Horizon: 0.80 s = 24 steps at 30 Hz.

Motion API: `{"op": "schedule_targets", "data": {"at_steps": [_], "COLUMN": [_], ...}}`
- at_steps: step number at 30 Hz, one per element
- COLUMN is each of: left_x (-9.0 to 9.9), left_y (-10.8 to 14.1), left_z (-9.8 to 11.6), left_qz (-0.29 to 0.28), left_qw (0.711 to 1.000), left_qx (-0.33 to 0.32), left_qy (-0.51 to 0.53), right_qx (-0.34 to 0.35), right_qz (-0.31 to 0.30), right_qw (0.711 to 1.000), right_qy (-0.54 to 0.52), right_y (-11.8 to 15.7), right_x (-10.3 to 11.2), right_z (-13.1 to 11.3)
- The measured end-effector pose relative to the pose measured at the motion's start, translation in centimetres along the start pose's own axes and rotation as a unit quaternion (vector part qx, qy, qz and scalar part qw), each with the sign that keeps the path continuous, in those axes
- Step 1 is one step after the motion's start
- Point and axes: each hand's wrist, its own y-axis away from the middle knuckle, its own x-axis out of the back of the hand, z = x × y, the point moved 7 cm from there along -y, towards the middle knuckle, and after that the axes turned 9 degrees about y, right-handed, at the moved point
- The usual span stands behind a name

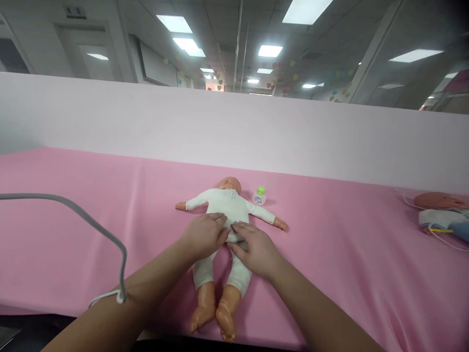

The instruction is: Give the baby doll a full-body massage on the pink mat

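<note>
A baby doll (229,205) with a white cloth body lies on its back on the pink sheet (110,205), its head away from me and its bare feet near the front edge. My left hand (207,234) rests flat on one side of the doll's belly, fingers stretched out. On the other side of the belly lies my right hand (256,247), its fingers also extended and the thumb low near the hip. Neither hand grips anything. Beside the doll's head stands a small clear bottle (260,196) with a green cap and a label.
A grey cable (84,215) arcs in from the left, ending by my left forearm. At the far right sits another doll (439,200) with thin tubing and blue and yellow items. A white wall panel (234,132) with glass above it closes off the back.
</note>
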Motion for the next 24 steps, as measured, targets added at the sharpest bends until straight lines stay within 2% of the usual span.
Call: {"op": "schedule_targets", "data": {"at_steps": [3,6,10,15,19,21,24], "left_x": [0.1,-1.3,-2.6,-1.8,-0.6,-0.6,-1.6], "left_y": [-0.7,-0.8,-0.5,-0.8,-2.0,-2.7,-3.3], "left_z": [-0.2,-0.5,-1.1,-1.5,-1.5,-1.7,-1.7], "left_qz": [0.028,0.011,-0.014,-0.026,0.005,0.014,-0.009], "left_qw": [0.999,0.999,1.0,0.999,1.0,1.0,1.0], "left_qx": [-0.02,-0.032,-0.016,-0.008,0.003,0.019,0.027], "left_qy": [-0.005,0.004,0.02,0.021,0.013,0.005,0.004], "right_qx": [-0.016,-0.024,-0.021,-0.013,-0.006,-0.004,-0.002], "right_qz": [-0.002,-0.028,-0.06,-0.065,-0.054,-0.048,-0.056], "right_qw": [1.0,0.999,0.998,0.998,0.998,0.999,0.998], "right_qy": [0.009,0.007,-0.01,-0.016,-0.016,-0.008,0.002], "right_y": [-0.6,-1.0,-1.1,-1.1,-1.9,-2.6,-3.4], "right_x": [-0.4,-1.1,-1.7,-1.2,-0.3,-0.1,-0.6], "right_z": [0.4,0.8,1.0,1.2,1.3,1.5,1.7]}}
